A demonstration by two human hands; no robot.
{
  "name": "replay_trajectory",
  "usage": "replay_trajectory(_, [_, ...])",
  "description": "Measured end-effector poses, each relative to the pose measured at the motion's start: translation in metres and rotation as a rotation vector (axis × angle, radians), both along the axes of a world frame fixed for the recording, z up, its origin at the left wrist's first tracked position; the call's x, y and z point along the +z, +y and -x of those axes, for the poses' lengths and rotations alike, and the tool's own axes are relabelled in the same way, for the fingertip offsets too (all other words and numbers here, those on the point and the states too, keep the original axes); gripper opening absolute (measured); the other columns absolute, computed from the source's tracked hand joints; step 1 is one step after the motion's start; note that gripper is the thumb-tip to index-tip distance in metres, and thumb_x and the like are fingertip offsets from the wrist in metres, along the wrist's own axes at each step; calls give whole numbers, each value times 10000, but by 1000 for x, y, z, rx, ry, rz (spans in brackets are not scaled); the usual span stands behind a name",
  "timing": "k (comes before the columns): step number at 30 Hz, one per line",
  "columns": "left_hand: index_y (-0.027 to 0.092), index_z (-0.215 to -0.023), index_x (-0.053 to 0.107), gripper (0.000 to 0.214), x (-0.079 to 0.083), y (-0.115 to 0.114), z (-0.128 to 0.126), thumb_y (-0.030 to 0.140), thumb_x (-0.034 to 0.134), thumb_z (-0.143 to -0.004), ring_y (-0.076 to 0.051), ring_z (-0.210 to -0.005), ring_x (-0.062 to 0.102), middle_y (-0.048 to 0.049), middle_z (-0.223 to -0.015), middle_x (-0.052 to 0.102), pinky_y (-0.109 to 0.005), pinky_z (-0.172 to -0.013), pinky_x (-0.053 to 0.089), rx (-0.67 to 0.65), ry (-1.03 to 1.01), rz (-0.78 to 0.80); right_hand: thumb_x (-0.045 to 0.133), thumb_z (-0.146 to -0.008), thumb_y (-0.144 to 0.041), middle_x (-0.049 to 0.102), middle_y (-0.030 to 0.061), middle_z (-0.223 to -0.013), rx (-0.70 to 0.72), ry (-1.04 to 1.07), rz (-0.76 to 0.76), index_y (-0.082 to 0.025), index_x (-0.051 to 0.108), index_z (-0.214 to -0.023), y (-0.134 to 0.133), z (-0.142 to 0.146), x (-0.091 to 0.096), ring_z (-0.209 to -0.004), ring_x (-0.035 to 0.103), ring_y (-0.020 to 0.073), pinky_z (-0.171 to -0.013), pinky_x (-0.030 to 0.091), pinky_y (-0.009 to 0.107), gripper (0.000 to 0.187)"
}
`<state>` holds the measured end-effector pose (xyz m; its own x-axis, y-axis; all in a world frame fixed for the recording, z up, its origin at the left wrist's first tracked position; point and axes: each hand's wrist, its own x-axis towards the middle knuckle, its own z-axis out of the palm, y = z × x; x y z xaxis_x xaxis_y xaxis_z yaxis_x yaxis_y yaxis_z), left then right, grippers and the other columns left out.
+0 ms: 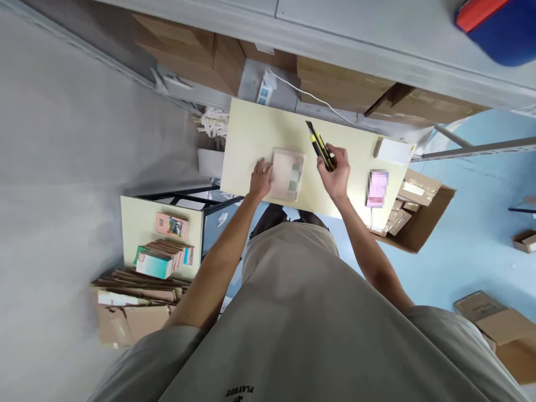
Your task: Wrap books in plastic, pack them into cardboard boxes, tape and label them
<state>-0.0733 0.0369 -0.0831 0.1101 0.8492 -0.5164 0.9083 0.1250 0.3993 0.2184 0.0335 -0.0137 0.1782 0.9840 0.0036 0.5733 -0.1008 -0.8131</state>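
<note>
My right hand (337, 173) is closed around a black and yellow box cutter (319, 146), held above the pale yellow table (247, 125) with its blade end pointing away from me. A flat, pale box (285, 176) with greenish patches on its right side lies on the table between my hands. At the left edge of that box my left hand (261, 180) rests, fingers stretched out and touching it, gripping nothing. The box cutter is apart from the box, up and to its right.
A white box (393, 151) and a pixelated phone (377, 188) with a cable lie at the table's right. Behind stand a power strip (264, 94) and cardboard boxes (343, 84) under a shelf (335, 33). An open carton (422, 223) stands right; a side table (134, 223) holds stacked boxes.
</note>
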Motion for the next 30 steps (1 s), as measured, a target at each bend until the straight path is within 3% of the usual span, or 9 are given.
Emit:
replay_trajectory(3, [209,-1749,585,757,-6,3,7,117,608,-998,-381,-1844,300,-174,-1963,358,-652,-1441,411,-87,10,8,578,-1089,-403,751,196,-1426,-59,45,196,-190,718,-1543,-37,23,-26,-1212,798,307,-1050,698,480,521])
replay_trajectory(7, [197,-1763,592,729,-6,11,22,172,629,-1035,-424,-1815,338,-197,-1941,390,-660,-1439,411,-210,-2,24,519,-1075,-357,790,215,-1489,8,-15,410,-173,642,-1629,-56,71,-37,-1319,799,318,-1109,684,472,596])
replay_trajectory(13, [185,-1786,558,770,-7,43,48,105,548,-1020,-405,-1828,342,-173,-1950,398,-678,-1475,335,-367,-98,-6,453,-1102,-288,704,224,-1679,172,-198,528,-142,473,-1790,-22,142,-50,-1442,757,359,-1186,657,519,705])
replay_trajectory(17, [145,-1800,530,801,-14,66,65,81,523,-1002,-386,-1849,310,-167,-1959,376,-652,-1495,296,-502,-132,-1,417,-1124,-264,717,251,-1612,166,-286,589,-130,424,-1849,3,173,-55,-1319,794,414,-1143,670,576,737])
replay_trajectory(22, [127,-1818,498,803,-21,80,78,119,589,-1020,-397,-1851,293,-171,-1984,307,-642,-1493,300,-608,-106,18,416,-1128,-244,709,263,-1558,118,-355,642,-174,418,-1878,15,197,-55,-1224,809,430,-1102,675,598,753])
replay_trajectory(30, [177,-1843,470,866,-22,83,78,95,617,-994,-416,-1837,314,-161,-1982,320,-669,-1480,326,-615,-140,17,342,-1152,-234,679,269,-1579,73,-383,684,-196,345,-1908,15,219,-62,-1221,805,427,-1055,684,594,757])
